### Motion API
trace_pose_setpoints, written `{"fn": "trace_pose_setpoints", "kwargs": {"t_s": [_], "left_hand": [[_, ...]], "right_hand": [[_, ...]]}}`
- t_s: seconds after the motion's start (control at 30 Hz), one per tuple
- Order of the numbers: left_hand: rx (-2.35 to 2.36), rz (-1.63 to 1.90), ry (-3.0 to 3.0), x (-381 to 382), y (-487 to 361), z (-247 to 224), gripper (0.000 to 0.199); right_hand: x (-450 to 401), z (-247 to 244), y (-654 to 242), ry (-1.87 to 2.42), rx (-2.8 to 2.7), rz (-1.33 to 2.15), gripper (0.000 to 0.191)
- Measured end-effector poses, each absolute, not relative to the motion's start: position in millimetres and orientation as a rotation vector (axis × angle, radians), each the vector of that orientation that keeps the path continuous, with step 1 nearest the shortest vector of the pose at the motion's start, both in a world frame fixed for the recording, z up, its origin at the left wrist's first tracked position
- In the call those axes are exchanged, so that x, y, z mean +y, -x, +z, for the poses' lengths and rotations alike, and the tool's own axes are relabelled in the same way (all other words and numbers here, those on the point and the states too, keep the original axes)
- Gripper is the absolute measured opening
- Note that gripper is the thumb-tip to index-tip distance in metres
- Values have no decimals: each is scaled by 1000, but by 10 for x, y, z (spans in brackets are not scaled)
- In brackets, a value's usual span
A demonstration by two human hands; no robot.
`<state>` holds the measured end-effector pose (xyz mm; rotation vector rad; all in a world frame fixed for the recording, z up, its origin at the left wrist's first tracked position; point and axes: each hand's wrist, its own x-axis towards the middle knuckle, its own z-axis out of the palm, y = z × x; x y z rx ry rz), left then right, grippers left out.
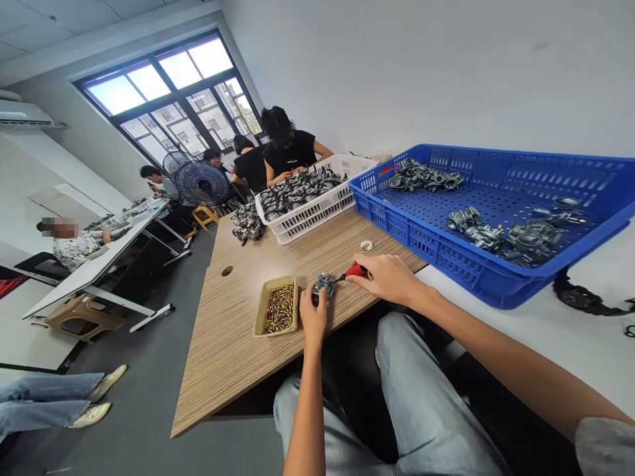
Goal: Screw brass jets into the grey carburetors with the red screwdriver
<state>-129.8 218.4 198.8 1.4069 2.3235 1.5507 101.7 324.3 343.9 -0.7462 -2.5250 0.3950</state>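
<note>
Carburetor body sits clamped in our left hand at the near edge of a wood-grain table, while our right hand, just beside it, grips a red-handled screwdriver with its tip at the casting. Left of us, a tray of brass screws; to the right, a blue plastic crate holding more carburetors; farther along, a white basket.

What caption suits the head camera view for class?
Left hand grips a metal part; right hand works a red screwdriver beside brass screws.
</note>
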Motion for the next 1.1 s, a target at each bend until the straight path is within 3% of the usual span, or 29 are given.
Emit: {"fn": "trace_pose_setpoints", "kwargs": {"t_s": [1.1], "left_hand": [[2318, 1555, -1408, 2187, 1288, 1997, 41]], "right_hand": [[3250, 3445, -1034, 692, -2568, 399, 17]]}}
